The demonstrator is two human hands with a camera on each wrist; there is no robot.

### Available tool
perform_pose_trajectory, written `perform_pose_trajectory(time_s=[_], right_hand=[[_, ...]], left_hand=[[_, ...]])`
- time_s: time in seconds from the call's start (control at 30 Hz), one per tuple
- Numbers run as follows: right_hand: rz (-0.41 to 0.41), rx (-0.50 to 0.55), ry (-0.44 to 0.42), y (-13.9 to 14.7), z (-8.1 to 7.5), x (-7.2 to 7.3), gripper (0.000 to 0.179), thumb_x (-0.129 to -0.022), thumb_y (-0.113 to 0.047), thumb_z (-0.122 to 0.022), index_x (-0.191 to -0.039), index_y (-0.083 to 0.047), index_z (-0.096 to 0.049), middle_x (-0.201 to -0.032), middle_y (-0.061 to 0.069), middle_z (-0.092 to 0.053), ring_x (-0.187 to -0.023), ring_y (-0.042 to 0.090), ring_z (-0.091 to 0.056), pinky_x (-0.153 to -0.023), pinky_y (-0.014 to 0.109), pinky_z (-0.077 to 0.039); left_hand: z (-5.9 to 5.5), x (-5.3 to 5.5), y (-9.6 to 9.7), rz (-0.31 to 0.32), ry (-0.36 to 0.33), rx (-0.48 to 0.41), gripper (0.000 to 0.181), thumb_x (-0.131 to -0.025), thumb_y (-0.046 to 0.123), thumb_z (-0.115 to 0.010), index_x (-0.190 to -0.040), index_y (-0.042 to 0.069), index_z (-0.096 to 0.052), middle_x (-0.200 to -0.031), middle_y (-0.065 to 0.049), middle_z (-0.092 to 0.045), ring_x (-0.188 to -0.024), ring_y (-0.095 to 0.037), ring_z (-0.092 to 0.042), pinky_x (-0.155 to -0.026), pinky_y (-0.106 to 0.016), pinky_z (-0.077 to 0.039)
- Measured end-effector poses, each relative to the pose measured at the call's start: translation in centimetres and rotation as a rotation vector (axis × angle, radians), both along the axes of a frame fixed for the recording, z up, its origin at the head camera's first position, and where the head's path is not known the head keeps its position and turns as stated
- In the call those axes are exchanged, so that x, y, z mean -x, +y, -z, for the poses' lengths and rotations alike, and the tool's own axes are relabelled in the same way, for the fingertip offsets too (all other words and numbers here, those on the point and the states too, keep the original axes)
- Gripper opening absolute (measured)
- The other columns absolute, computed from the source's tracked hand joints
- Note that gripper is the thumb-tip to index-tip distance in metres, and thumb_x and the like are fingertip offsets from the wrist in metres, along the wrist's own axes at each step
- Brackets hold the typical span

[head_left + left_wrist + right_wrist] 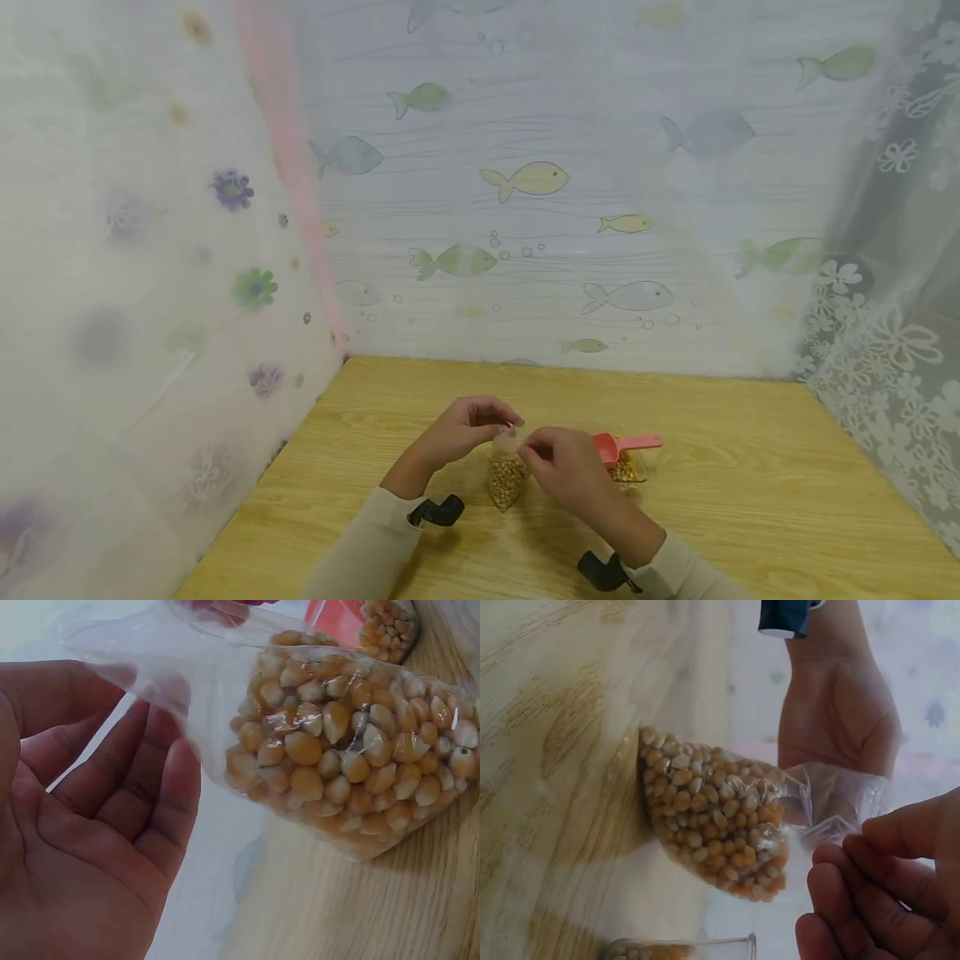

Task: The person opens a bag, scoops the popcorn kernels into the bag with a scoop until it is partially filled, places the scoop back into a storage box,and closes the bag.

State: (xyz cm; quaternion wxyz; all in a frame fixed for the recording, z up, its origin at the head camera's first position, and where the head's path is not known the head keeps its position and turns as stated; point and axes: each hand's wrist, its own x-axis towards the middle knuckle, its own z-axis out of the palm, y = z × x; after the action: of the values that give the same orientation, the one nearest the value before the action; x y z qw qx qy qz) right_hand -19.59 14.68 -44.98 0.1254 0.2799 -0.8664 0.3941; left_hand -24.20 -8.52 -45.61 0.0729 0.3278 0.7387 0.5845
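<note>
A clear plastic bag point(507, 481) filled with corn kernels point(360, 742) stands at the middle of the wooden table, its pointed lower corner down by the tabletop. My left hand point(461, 429) pinches one side of the bag's loose upper part between thumb and forefinger; the other fingers curve behind the film. On the opposite side, my right hand point(573, 467) pinches the bag's mouth edge with thumb and forefinger. In the right wrist view the upper film point(840, 799) looks creased between the two hands, above the kernels.
Right of my right hand, a pink scoop point(606, 448) lies across a small clear container point(640, 477) with more kernels in it. The wooden table point(750, 483) runs back to a hanging sheet point(525, 225) printed with fish. Flowered sheets point(150, 275) hang at the sides.
</note>
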Motion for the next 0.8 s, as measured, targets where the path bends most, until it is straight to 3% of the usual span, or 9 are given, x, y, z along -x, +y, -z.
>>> perform_pose_trajectory(time_s=[0.17,0.47,0.67,0.8], right_hand=[[-0.028,0.012,0.078,0.1,0.0,-0.1,0.008,-0.096,-0.015,-0.075,-0.09,-0.018,-0.08,-0.083,-0.014,-0.073,-0.079,0.002,-0.069,-0.072,0.027,-0.059],[-0.02,0.017,0.18,0.8,-0.3,0.0,0.006,-0.093,-0.012,-0.078,-0.089,-0.016,-0.081,-0.085,-0.01,-0.075,-0.079,0.004,-0.071,-0.072,0.026,-0.06],[0.009,0.01,0.216,1.8,-0.6,0.2,0.006,-0.092,-0.013,-0.08,-0.088,-0.018,-0.082,-0.086,-0.01,-0.075,-0.078,0.006,-0.072,-0.07,0.027,-0.061],[0.008,0.028,0.228,2.7,-0.9,0.6,0.008,-0.091,-0.012,-0.08,-0.087,-0.019,-0.081,-0.086,-0.009,-0.076,-0.077,0.006,-0.071,-0.069,0.031,-0.062]], left_hand=[[0.2,-0.1,-0.2,-0.061,-0.032,0.021,0.032,-0.106,0.018,-0.062,-0.133,0.002,-0.067,-0.13,-0.012,-0.071,-0.122,-0.032,-0.067,-0.104,-0.046,-0.055],[0.3,0.0,-0.8,-0.186,-0.053,-0.02,0.03,-0.098,0.021,-0.074,-0.12,0.0,-0.073,-0.115,-0.005,-0.077,-0.106,-0.02,-0.073,-0.098,-0.048,-0.058],[0.0,-0.5,-1.7,-0.249,-0.064,-0.06,0.024,-0.094,0.02,-0.079,-0.112,0.005,-0.076,-0.108,-0.007,-0.078,-0.102,-0.023,-0.074,-0.096,-0.042,-0.059],[-0.1,-1.0,-2.2,-0.272,-0.043,-0.058,0.022,-0.094,0.021,-0.079,-0.11,0.006,-0.076,-0.107,-0.007,-0.077,-0.103,-0.028,-0.074,-0.096,-0.049,-0.059]])
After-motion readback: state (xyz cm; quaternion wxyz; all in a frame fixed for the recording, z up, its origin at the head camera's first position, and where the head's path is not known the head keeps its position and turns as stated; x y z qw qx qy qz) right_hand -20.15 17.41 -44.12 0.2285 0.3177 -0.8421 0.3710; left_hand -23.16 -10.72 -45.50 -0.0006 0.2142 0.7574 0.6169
